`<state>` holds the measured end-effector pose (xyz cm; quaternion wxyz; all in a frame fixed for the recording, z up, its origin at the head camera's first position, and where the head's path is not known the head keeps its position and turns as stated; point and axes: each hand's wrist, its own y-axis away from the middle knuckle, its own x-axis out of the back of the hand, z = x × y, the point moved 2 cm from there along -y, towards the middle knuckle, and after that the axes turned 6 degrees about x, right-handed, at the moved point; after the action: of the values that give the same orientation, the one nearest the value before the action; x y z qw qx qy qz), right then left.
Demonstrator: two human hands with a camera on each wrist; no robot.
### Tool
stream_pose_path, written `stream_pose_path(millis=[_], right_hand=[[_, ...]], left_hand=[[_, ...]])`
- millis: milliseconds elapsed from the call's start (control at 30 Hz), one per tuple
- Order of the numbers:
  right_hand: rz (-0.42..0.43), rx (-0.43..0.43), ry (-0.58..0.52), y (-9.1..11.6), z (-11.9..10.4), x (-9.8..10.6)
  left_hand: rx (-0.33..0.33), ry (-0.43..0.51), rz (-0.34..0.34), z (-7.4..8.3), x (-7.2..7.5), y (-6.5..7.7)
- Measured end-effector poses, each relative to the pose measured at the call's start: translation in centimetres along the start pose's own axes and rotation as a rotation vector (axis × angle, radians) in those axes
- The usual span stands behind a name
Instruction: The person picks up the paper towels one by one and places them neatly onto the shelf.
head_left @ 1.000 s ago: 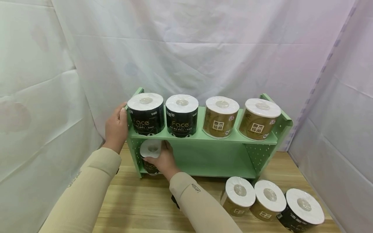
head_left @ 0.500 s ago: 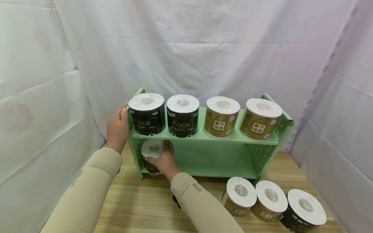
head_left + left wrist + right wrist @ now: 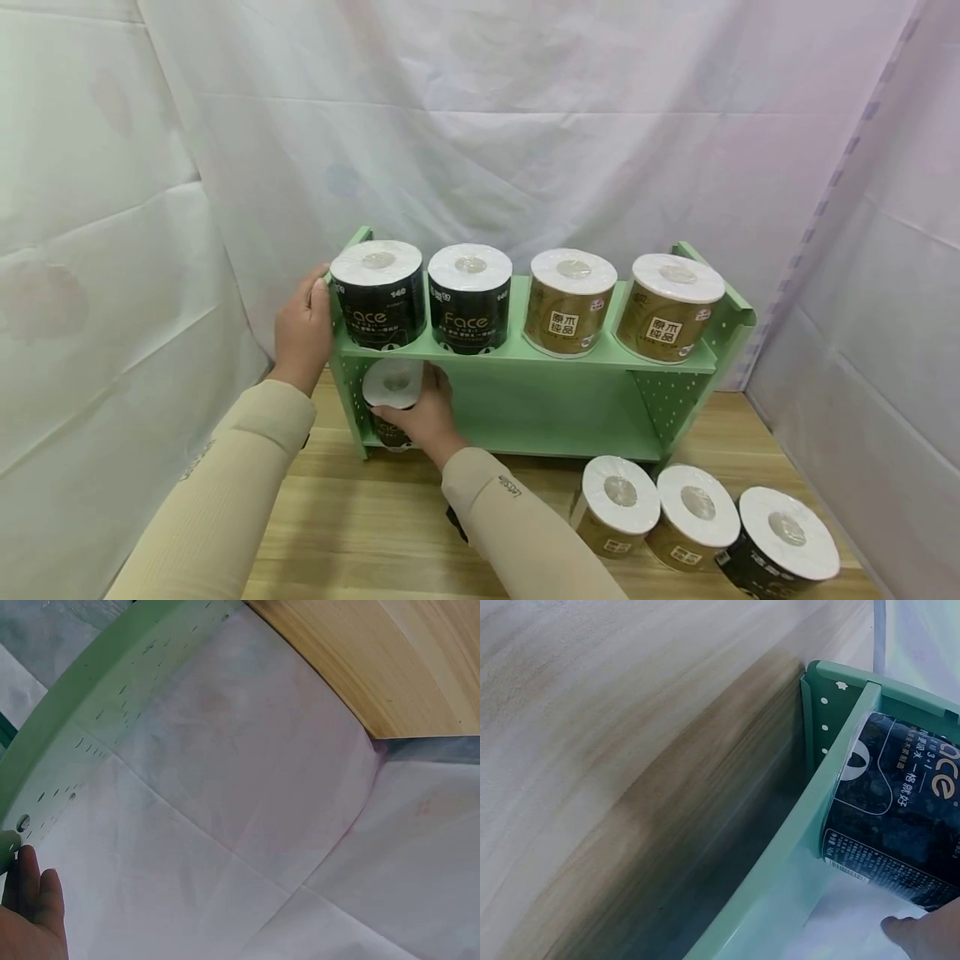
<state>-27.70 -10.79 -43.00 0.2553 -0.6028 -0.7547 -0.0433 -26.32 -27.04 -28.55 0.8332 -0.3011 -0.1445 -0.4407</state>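
Note:
A green two-tier shelf [image 3: 540, 408] stands on the wooden table. At its left side my left hand [image 3: 302, 333] holds the upright side panel [image 3: 82, 712], thumb toward me; only several fingers show in the left wrist view. My right hand [image 3: 429, 421] reaches into the lower tier and grips a black-wrapped toilet paper roll [image 3: 384, 385] at the far left end. The thumb lies across the roll's front and the fingers are on its right side. In the right wrist view, the roll [image 3: 900, 802] stands inside the shelf's front lip, with one fingertip at the lower right corner.
On the upper tier stand two black toilet paper rolls [image 3: 468, 308] at left and two gold ones [image 3: 567, 312] at right. Two gold rolls [image 3: 618, 500] and a black roll [image 3: 783, 533] stand on the table [image 3: 360, 517] at front right. White cloth [image 3: 510, 167] surrounds the table.
The right hand's fingers have shifted slightly to the right at the lower roll. Left hand, shelf and the other rolls look the same, apart from a small shift of the view.

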Motion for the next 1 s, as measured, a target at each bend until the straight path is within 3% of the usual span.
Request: stream_pose_path(millis=[333,1000], right_hand=[[0.044,0.042,-0.026,0.9,0.5,0.7],[0.024,0.078,0.076,3.1,1.7,1.4]], left_hand=[[0.002,0.012,0.001,0.1,0.0,0.1],[-0.01,-0.03,0.015,-0.1,0.0,0.1]])
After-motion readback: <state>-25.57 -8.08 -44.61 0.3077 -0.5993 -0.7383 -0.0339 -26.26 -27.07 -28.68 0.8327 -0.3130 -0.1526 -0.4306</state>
